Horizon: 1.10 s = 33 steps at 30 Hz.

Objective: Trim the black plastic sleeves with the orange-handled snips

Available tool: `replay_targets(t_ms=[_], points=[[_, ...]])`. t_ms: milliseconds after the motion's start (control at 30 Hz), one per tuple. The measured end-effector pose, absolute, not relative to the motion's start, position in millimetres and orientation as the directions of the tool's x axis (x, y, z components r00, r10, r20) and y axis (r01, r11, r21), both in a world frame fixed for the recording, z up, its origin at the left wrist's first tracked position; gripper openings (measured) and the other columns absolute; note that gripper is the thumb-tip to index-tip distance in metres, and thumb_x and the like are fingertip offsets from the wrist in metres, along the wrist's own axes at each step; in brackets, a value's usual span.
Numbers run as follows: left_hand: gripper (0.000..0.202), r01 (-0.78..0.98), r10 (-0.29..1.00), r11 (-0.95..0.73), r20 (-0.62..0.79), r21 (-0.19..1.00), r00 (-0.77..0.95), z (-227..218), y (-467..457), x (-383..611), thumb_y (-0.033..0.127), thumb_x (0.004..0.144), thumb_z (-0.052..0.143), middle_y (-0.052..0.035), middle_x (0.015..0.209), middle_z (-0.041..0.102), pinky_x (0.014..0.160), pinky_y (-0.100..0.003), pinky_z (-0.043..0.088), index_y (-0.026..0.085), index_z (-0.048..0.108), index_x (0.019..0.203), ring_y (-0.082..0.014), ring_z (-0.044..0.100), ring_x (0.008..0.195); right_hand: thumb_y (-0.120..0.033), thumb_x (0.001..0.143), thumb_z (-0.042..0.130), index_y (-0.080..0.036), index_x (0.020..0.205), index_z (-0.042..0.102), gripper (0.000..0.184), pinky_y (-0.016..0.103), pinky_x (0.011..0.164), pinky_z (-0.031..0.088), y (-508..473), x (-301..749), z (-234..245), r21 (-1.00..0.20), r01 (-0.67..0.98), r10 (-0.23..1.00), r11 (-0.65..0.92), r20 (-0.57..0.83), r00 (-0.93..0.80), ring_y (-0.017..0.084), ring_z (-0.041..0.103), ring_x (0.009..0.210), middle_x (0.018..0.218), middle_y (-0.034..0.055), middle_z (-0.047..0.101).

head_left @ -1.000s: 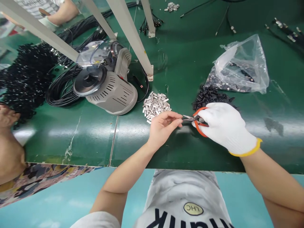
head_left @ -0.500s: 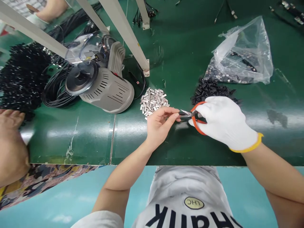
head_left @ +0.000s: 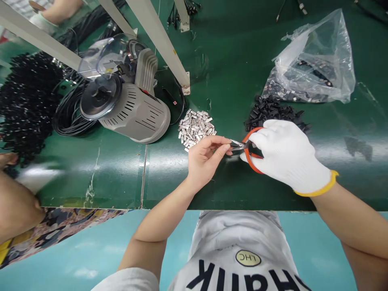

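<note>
- You hold the orange-handled snips [head_left: 246, 155] in the air over the table [head_left: 100, 182], just below the pile of black parts and to the right of the silver pile
- Your right hand [head_left: 287, 155], in a white knit glove with a yellow cuff [head_left: 317, 188], is closed around the snips' looped handles
- Your bare left hand [head_left: 206, 159] is beside it, its fingertips [head_left: 226, 148] pinched together at the steel tips, so your hands are together; whatever lies between those fingers is too small to tell
- The pile of silver metal clips [head_left: 195, 128] lies on the table, just left of your left fingertips
- The black plastic parts [head_left: 274, 111] lie in a loose heap beneath a clear plastic bag [head_left: 312, 60], which holds more dark and metal pieces
- Farther left stands a grey vented machine [head_left: 136, 113] with a transparent cover, lying beside coils of black cable [head_left: 71, 117]
- White metal frame bars [head_left: 157, 40] cross the top of the view
- A co-worker's arm [head_left: 15, 206] reaches in at the left edge, over a patterned garment [head_left: 51, 230]
</note>
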<state>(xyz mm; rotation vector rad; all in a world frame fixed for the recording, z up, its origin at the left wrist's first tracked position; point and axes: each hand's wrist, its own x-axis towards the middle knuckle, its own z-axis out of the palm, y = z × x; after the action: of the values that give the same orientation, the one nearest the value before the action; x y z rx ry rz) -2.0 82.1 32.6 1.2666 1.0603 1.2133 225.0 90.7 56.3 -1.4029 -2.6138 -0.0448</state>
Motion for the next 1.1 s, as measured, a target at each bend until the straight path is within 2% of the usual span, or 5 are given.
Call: replay_targets(t_ms=[133,433,767,1100], points=[[0.019,-0.054,0.995,-0.059,0.063,0.997,0.072,32.9,83.1,-3.8,0.033,0.087,0.084,-0.0033,0.086,0.077,0.074,-0.026,0.065,0.018,0.077,0.095,-0.0135,0.076,0.072,-0.034,0.094,0.054,-0.019,0.08,0.051,0.021,0.037,0.073,0.024,91.9,224.1,58.1,-0.046,0.834,0.823,0.55,0.197,-0.532,0.019,0.038,0.078,0.072,0.0047,0.047],[0.014,-0.077,0.987,-0.085,0.095,0.993,0.129,30.9,81.3,-0.5,0.029,0.09,0.081,-0.0035,0.09,0.077,0.074,-0.025,0.065,0.018,0.076,0.096,-0.0123,0.076,0.072,-0.037,0.096,0.051,-0.02,0.077,0.044,0.026,0.036,0.074,0.025,91.7,223.9,56.0,-0.069,0.841,0.841,0.537,0.122,-0.527,0.019,0.036,0.077,0.07,0.0044,0.046],[0.016,-0.079,0.989,-0.073,0.083,0.994,0.121,33.1,80.8,-0.7,0.031,0.089,0.082,-0.0031,0.087,0.077,0.074,-0.026,0.065,0.018,0.076,0.096,-0.0136,0.077,0.073,-0.041,0.096,0.053,-0.019,0.078,0.049,0.029,0.036,0.074,0.025,92.4,225.6,55.9,-0.086,0.826,0.827,0.557,0.149,-0.542,0.019,0.039,0.077,0.071,0.0055,0.048],[0.017,-0.083,0.99,-0.058,0.068,0.995,0.126,32.5,80.9,0.6,0.032,0.089,0.082,-0.0031,0.088,0.077,0.074,-0.027,0.065,0.018,0.075,0.095,-0.0134,0.076,0.073,-0.045,0.098,0.05,-0.02,0.077,0.045,0.033,0.037,0.075,0.026,91.6,226.2,54.6,-0.072,0.833,0.834,0.549,0.117,-0.54,0.02,0.038,0.078,0.07,0.005,0.046]])
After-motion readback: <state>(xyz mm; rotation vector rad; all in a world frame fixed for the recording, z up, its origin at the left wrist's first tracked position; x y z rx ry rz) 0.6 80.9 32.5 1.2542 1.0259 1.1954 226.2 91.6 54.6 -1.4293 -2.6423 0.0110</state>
